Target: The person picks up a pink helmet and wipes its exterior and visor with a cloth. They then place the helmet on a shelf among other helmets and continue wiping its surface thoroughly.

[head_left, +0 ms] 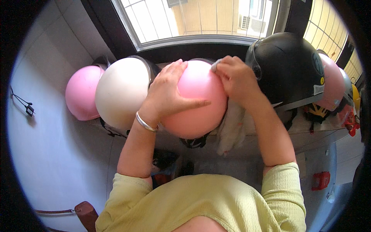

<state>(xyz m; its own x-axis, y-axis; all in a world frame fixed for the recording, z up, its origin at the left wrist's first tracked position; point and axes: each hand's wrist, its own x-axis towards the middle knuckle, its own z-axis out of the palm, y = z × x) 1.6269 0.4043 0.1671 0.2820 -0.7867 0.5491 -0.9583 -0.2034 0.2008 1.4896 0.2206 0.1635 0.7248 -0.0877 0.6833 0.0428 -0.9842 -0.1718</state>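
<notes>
A glossy pink helmet [197, 120] sits on the ledge in front of me, its dark straps hanging below. My left hand [170, 89] lies on its left side with the thumb stretched across the shell and the fingers spread toward the far edge. At the helmet's upper right, my right hand [237, 79] is closed, pinching a pale cloth [232, 127]. A tip of the cloth shows at the fingertips against the shell, and the rest hangs down beside the helmet over the ledge's front.
To the left stand a white helmet [121, 92] and another pink helmet [81, 92]. A large black helmet [286, 69] is close on the right, with more helmets beyond it. Behind the ledge [262, 125] is a barred window [208, 19]. A red object [320, 180] lies low at right.
</notes>
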